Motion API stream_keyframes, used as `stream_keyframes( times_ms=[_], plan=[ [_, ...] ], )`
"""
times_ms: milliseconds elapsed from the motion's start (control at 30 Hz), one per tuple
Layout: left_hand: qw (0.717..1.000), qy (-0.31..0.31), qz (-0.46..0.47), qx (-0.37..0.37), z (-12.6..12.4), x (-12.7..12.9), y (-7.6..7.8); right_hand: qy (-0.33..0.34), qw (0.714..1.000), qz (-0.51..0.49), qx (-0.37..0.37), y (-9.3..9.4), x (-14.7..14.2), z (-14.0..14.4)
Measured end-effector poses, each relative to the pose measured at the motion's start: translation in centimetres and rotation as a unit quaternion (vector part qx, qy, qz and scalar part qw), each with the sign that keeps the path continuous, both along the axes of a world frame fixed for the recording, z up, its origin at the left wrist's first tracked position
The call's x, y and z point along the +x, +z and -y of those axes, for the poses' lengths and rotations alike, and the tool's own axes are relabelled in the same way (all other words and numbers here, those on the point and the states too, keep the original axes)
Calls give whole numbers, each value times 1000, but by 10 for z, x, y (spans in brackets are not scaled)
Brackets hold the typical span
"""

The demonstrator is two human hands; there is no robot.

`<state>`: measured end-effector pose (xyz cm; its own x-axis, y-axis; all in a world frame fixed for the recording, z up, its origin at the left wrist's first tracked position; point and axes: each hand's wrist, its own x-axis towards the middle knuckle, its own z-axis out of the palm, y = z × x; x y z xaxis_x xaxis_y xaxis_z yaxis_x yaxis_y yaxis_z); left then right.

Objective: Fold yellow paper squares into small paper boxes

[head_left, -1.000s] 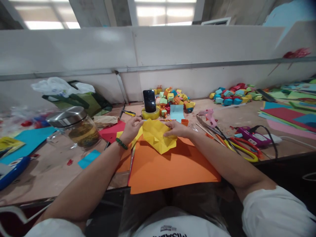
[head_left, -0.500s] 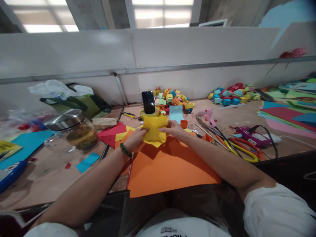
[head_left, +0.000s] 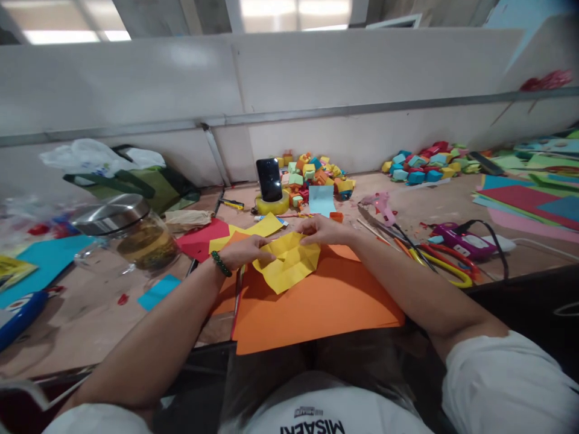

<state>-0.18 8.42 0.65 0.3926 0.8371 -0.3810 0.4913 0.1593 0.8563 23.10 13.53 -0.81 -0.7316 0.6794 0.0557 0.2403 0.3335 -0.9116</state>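
Both hands hold a creased yellow paper (head_left: 289, 264) over the orange sheet (head_left: 316, 304) on the bench (head_left: 90, 313), the left hand (head_left: 242, 250) with fingers pinched on its left edge and the right hand (head_left: 323, 229) with fingers closed on its top edge, near the phone (head_left: 269, 179).

I see the creased yellow paper (head_left: 289, 262), partly unfolded, lying flat on the orange sheet (head_left: 316, 307).
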Motion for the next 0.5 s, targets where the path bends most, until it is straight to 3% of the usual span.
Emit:
stream_keyframes(
  times_ms=[233,500],
  plan=[
    [999,24,-40,17,9,10,3,-46,998,33,37,-14,-18,4],
    [980,22,-137,143,9,13,-7,-17,991,68,115,-20,-17,0]
  ],
)
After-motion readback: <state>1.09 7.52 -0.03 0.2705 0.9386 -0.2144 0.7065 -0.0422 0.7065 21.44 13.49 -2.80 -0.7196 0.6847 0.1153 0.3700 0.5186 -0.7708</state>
